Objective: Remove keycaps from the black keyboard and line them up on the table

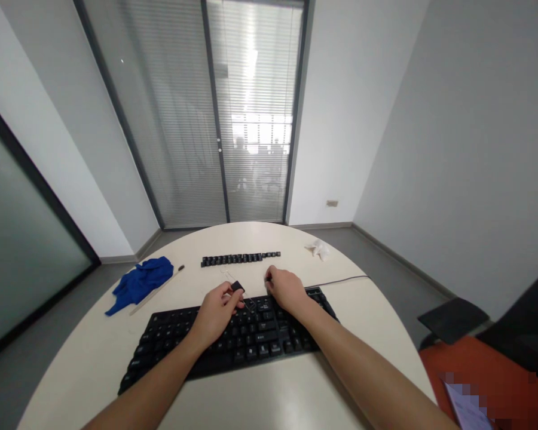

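Cream laminate, or something like it, tops the round table (242, 400) where a person works with both bare hands, an orange-seated chair (502, 370) standing close at the right. Across the near half of the tabletop lies a black keyboard (246, 340), set at a slight slant, a thin dark cable (336, 280) trailing off beyond its right end. It looks light for its length and stiff, best held by its two short ends, clear of the keys. Beyond it, a row of loose black keycaps (233, 259) is lined up, while a crumpled blue cloth (146, 278) rests at the left, with a slim pale-handled brush (156, 291) lying just beside it.

The left hand (217, 307), above the middle of the keyboard, grips a wire tool (238, 286) by its black handle between thumb and fingers — the sensible hold, since the thin wires would probably flex. The right hand (287, 289), over the keyboard's far right edge, is pinched around a small dark piece (268, 279), mostly hidden by the fingertips. Likely a keycap, it should be feather-light, hard and slick — one to take by its sides. Farther right, a white crumpled tissue (319, 249) sits near the table's far rim.
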Demonstrator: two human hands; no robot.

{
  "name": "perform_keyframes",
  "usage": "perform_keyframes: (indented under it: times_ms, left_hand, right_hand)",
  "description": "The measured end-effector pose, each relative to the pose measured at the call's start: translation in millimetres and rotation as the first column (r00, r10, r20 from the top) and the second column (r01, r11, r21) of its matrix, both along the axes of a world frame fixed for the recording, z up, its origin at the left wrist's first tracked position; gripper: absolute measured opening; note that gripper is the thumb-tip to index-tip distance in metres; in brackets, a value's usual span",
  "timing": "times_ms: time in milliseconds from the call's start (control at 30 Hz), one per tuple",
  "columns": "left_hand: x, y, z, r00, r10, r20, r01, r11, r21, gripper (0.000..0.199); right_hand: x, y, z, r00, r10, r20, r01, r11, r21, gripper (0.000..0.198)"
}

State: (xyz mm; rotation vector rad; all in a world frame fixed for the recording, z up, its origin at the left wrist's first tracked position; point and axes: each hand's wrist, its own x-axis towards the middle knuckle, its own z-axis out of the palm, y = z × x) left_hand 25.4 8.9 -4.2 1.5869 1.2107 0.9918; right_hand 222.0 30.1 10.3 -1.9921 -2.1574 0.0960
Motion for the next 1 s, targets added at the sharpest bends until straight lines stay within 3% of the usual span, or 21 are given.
perform_keyframes:
  times_ms: [533, 767, 1000]
  left_hand:
    - [0.5, -0.6, 1.0, 1.0, -0.001, -0.02, 0.002, 1.0, 0.025, 0.031]
    - [0.7, 0.0, -0.4, 0.999, 0.0, -0.038, 0.001, 0.999, 0.032, 0.028]
    - [0.7, 0.7, -2.6, 1.0, 0.002, -0.024, -0.001, 0.999, 0.047, 0.027]
  right_hand:
    - [14.8, 74.9, 7.8, 1.0, -0.018, 0.001, 0.018, 1.0, -0.023, 0.02]
    - [15.7, 80.2, -2.6, 0.996, -0.081, -0.032, 0.082, 0.996, 0.039, 0.024]
    - [20.4, 76.9, -11.2, 0.997, -0.057, -0.053, 0.061, 0.996, 0.066, 0.026]
